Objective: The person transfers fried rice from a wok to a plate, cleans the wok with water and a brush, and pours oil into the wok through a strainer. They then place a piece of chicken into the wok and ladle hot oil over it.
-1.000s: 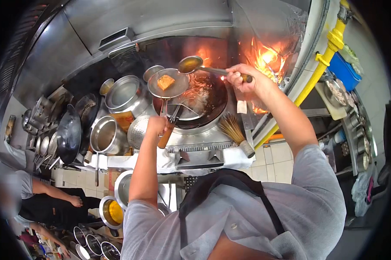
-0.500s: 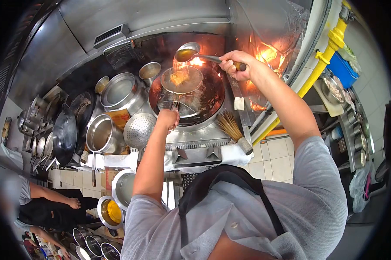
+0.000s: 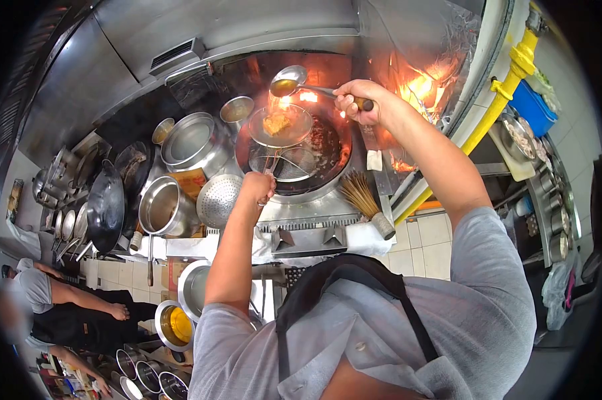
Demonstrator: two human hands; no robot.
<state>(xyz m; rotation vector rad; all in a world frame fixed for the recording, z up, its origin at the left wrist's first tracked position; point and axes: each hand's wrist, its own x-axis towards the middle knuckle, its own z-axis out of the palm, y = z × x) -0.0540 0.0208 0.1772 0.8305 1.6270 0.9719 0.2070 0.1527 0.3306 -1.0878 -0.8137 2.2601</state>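
My left hand (image 3: 258,189) is closed around the handle of a wire strainer (image 3: 300,127), held above the wok (image 3: 338,167). A golden-brown piece of food (image 3: 276,124) lies in the strainer's mesh. Higher up, my right hand (image 3: 364,101) grips the handle of a metal ladle (image 3: 298,72). The ladle is tilted, and amber oil runs from it in thin streams onto the food. Below the strainer, a second round wire mesh (image 3: 294,165) sits over the wok's near side.
Flames (image 3: 418,87) glow at the right wall. A bamboo brush (image 3: 368,200) leans at the stove's front right. Left are a perforated ladle (image 3: 219,200), a steel pot (image 3: 164,205) and a dark wok (image 3: 106,207). A person in a black apron (image 3: 74,320) stands lower left.
The view has shifted slightly, moving the stove a little rightward in frame. Oil keeps falling from the tilted ladle onto the food, with both hands in nearly the same pose.
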